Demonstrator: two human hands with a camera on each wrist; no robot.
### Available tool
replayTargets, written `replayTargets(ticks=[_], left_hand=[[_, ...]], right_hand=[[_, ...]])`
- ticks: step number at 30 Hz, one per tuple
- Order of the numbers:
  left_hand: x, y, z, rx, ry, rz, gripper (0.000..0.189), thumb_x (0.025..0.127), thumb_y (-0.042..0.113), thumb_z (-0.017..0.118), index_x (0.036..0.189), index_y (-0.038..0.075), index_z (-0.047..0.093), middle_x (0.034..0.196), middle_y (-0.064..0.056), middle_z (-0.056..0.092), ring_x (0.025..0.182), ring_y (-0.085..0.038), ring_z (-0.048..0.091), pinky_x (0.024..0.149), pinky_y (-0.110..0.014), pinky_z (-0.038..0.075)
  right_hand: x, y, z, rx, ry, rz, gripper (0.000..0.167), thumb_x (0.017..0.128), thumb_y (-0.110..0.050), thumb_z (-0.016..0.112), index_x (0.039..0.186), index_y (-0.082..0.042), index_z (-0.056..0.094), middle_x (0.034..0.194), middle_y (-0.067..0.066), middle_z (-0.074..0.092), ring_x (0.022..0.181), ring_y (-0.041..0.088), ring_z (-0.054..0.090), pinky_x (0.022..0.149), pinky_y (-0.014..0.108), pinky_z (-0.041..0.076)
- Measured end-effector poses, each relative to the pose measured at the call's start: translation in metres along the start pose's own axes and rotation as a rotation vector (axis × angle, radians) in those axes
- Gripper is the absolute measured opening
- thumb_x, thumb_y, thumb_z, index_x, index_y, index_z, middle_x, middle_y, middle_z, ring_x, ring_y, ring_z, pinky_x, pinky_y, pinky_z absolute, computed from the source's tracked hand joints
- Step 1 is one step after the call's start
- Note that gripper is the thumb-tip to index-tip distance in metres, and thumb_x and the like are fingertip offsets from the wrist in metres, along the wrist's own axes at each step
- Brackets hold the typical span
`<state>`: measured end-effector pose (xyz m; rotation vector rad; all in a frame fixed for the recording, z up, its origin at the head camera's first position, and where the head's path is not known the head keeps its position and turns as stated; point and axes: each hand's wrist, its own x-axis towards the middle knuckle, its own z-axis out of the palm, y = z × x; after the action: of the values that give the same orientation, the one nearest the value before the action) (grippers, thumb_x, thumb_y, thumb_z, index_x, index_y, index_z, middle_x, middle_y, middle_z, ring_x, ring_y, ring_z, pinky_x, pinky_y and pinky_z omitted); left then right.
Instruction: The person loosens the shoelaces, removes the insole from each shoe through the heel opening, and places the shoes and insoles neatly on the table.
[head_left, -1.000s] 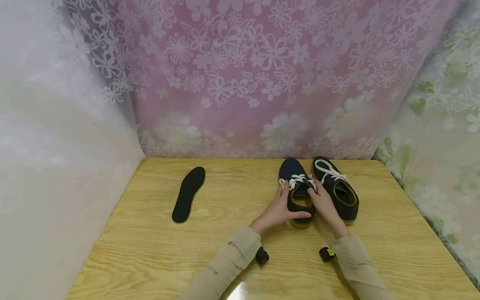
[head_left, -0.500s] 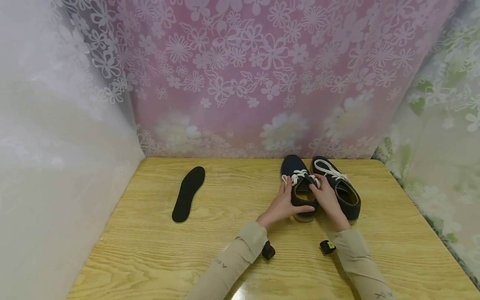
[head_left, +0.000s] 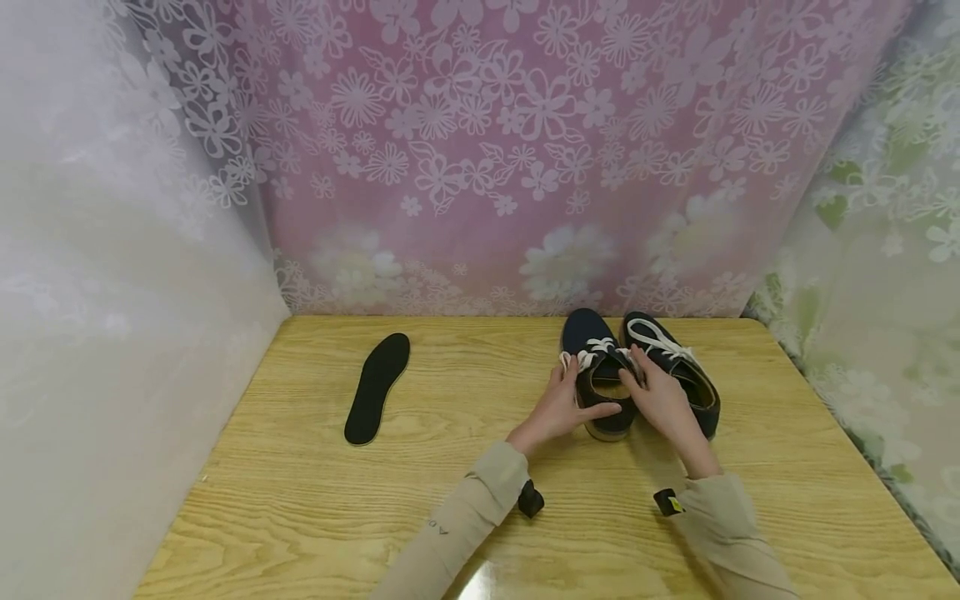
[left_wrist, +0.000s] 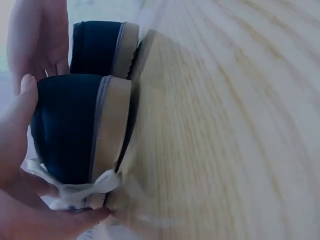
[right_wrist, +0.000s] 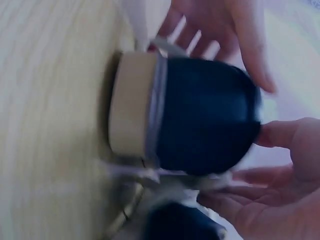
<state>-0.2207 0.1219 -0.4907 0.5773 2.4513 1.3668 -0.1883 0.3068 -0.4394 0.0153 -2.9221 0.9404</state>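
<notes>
A dark navy lace-up shoe with white laces lies toe away on the table, between both hands. My left hand touches its left side, the fingers reaching to the laces and the thumb stretched out near the heel. With the right hand, I pinch the right side of the collar, thumb at the opening and fingers outside. The shoe's heel and pale sole face the left wrist view; in the right wrist view, the right thumb is at the collar. Right beside it stands the matching shoe, partly covered by the right hand.
A black insole lies at the left of the wooden table. Small black wrist cameras hang under the beige sleeves. A pink flowered curtain closes off the back edge.
The held shoe has shifted slightly away and right, closer to its mate. Both hands moved with it; the left has since drawn slightly back left, its thumb lifting from the heel.
</notes>
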Motion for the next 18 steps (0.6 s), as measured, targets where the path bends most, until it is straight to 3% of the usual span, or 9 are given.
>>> replayTargets(ticks=[3, 5, 7, 8, 10, 13, 14, 16, 18], left_hand=[[-0.003, -0.002, -0.006, 0.014, 0.04, 0.004, 0.102, 0.09, 0.06, 0.069, 0.164, 0.017, 0.015, 0.169, -0.016, 0.003, 0.15, -0.035, 0.028, 0.113, -0.05, 0.04], [-0.004, -0.003, -0.009, 0.01, 0.069, 0.006, 0.098, 0.091, 0.061, 0.067, 0.163, 0.015, 0.02, 0.169, -0.017, 0.005, 0.15, -0.036, 0.029, 0.112, -0.052, 0.04], [-0.005, -0.004, -0.012, 0.007, 0.089, 0.015, 0.092, 0.094, 0.061, 0.063, 0.163, 0.014, 0.023, 0.168, -0.018, 0.009, 0.149, -0.037, 0.031, 0.112, -0.053, 0.039], [-0.005, -0.005, -0.014, 0.008, 0.096, 0.019, 0.089, 0.096, 0.061, 0.06, 0.162, 0.013, 0.024, 0.168, -0.019, 0.012, 0.149, -0.036, 0.032, 0.113, -0.053, 0.039], [-0.005, -0.006, -0.016, 0.004, 0.106, 0.026, 0.083, 0.099, 0.059, 0.055, 0.162, 0.012, 0.025, 0.166, -0.017, 0.02, 0.148, -0.035, 0.034, 0.114, -0.052, 0.038], [-0.005, -0.007, -0.019, 0.036, 0.122, 0.037, 0.076, 0.104, 0.055, 0.05, 0.16, 0.008, 0.029, 0.162, -0.015, 0.033, 0.145, -0.031, 0.039, 0.114, -0.049, 0.038], [-0.005, -0.008, -0.02, 0.04, 0.132, 0.036, 0.074, 0.104, 0.053, 0.049, 0.159, 0.007, 0.031, 0.159, -0.014, 0.037, 0.143, -0.03, 0.042, 0.113, -0.048, 0.039], [-0.005, -0.008, -0.021, 0.049, 0.15, 0.029, 0.069, 0.106, 0.05, 0.048, 0.157, 0.006, 0.035, 0.155, -0.014, 0.045, 0.14, -0.029, 0.047, 0.112, -0.046, 0.041], [-0.006, -0.008, -0.022, 0.045, 0.171, 0.02, 0.066, 0.106, 0.049, 0.049, 0.156, 0.006, 0.038, 0.151, -0.014, 0.049, 0.136, -0.028, 0.05, 0.109, -0.045, 0.044]], right_hand=[[-0.004, 0.001, -0.007, -0.054, 0.13, -0.073, 0.047, 0.107, -0.024, 0.053, 0.149, -0.001, 0.049, 0.088, 0.021, 0.066, 0.066, 0.034, 0.057, 0.06, 0.042, 0.043], [-0.003, 0.004, -0.011, -0.062, 0.222, -0.133, 0.038, 0.106, -0.018, 0.055, 0.141, -0.003, 0.059, 0.076, 0.016, 0.061, 0.054, 0.021, 0.043, 0.058, 0.036, 0.034], [0.002, 0.01, -0.016, -0.077, 0.301, -0.185, 0.033, 0.104, -0.012, 0.056, 0.135, -0.003, 0.065, 0.093, 0.018, 0.07, 0.049, 0.019, 0.04, 0.055, 0.034, 0.033], [0.005, 0.014, -0.018, -0.084, 0.319, -0.205, 0.032, 0.104, -0.01, 0.056, 0.133, -0.002, 0.065, 0.103, 0.022, 0.07, 0.053, 0.025, 0.048, 0.054, 0.034, 0.032], [0.013, 0.023, -0.024, -0.111, 0.327, -0.244, 0.032, 0.102, -0.004, 0.056, 0.132, 0.001, 0.065, 0.127, 0.027, 0.064, 0.074, 0.039, 0.062, 0.054, 0.034, 0.031], [0.023, 0.037, -0.035, -0.164, 0.229, -0.277, 0.038, 0.097, 0.006, 0.053, 0.133, 0.006, 0.061, 0.143, 0.033, 0.049, 0.119, 0.054, 0.052, 0.057, 0.037, 0.031], [0.026, 0.041, -0.038, -0.184, 0.181, -0.291, 0.041, 0.094, 0.009, 0.052, 0.134, 0.007, 0.06, 0.144, 0.034, 0.046, 0.125, 0.056, 0.046, 0.058, 0.037, 0.031], [0.029, 0.048, -0.042, -0.22, 0.077, -0.305, 0.05, 0.088, 0.014, 0.05, 0.137, 0.008, 0.056, 0.148, 0.037, 0.04, 0.119, 0.055, 0.048, 0.058, 0.037, 0.031], [0.031, 0.055, -0.045, -0.23, -0.024, -0.297, 0.058, 0.084, 0.017, 0.048, 0.142, 0.008, 0.052, 0.151, 0.038, 0.034, 0.095, 0.047, 0.054, 0.055, 0.034, 0.03]])
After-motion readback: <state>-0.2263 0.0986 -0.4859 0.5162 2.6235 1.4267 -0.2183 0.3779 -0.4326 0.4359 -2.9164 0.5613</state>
